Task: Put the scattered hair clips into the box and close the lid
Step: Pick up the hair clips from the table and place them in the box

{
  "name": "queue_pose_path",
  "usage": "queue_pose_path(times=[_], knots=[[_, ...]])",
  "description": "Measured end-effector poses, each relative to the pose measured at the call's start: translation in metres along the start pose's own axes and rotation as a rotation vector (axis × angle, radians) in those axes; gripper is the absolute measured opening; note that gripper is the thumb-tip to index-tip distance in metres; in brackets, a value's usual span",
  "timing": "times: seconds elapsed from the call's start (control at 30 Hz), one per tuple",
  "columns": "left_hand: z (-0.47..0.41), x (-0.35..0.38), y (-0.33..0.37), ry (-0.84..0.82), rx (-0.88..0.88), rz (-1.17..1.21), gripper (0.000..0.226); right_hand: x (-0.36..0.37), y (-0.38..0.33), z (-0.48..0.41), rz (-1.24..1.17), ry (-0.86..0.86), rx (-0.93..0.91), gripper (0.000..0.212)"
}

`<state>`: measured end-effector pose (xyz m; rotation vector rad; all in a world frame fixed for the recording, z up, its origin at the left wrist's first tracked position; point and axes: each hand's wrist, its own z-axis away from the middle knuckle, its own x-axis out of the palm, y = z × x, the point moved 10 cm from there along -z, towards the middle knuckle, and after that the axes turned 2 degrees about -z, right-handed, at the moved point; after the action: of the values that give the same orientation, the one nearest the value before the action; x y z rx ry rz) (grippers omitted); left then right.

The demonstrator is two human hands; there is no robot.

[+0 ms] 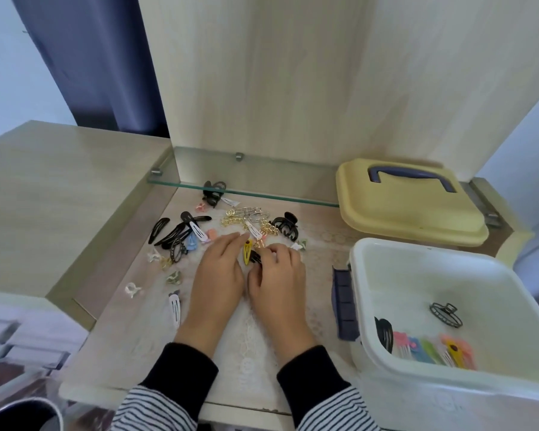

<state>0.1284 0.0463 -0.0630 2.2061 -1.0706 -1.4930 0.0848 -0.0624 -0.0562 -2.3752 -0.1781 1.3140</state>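
Box (433, 284) top open, rt side; glass shelf (277, 181) overhangs rear clips (213, 195).

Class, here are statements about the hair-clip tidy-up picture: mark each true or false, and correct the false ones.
1. The white box is open and already holds coloured clips. True.
2. The yellow lid sits on the box. False: it lies on the table behind the box.
3. Both hands are inside the box. False: the left hand and right hand are over the scattered clips on the table.
4. A black claw clip lies on the table. True.
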Motion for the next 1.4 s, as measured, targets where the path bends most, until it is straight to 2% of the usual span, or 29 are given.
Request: queue_pose_path(times=[0.23,0.4,0.5,0.67,0.77,0.9,1.0,1.17,1.3,1.4], knots=[[0.002,-0.001,-0.003,0.001,-0.024,-0.036,0.043,-0.001,0.004,0.000,0.066,0.055,0.009,0.015],[0.001,-0.007,-0.004,0.040,-0.041,0.023,0.017,0.001,0.006,-0.001,0.053,0.050,0.019,0.020],[0.000,-0.006,-0.007,0.044,-0.049,0.036,0.010,0.001,0.004,-0.001,0.013,0.045,-0.007,0.022],[0.000,-0.001,-0.015,0.050,-0.054,-0.028,0.024,0.002,-0.004,-0.001,-0.001,0.047,-0.067,0.023],[-0.002,0.004,-0.018,0.036,-0.041,-0.103,0.028,0.002,-0.011,-0.001,0.070,0.060,-0.107,0.022],[-0.001,0.001,-0.015,0.048,-0.040,-0.076,0.025,0.000,-0.018,0.000,0.136,0.041,-0.118,0.012],[-0.002,-0.002,-0.012,0.058,-0.016,-0.049,0.024,-0.007,-0.026,0.002,0.084,0.000,-0.148,0.010],[-0.001,-0.014,-0.002,0.059,-0.017,0.119,0.023,-0.045,-0.046,0.004,-0.044,-0.063,-0.175,0.030],[-0.010,-0.038,0.029,0.116,-0.022,0.189,0.021,-0.102,-0.050,-0.009,-0.212,-0.139,-0.168,0.028],[-0.023,-0.054,0.062,0.109,-0.117,0.440,0.021,-0.154,-0.035,-0.024,-0.306,-0.123,-0.154,0.017]])
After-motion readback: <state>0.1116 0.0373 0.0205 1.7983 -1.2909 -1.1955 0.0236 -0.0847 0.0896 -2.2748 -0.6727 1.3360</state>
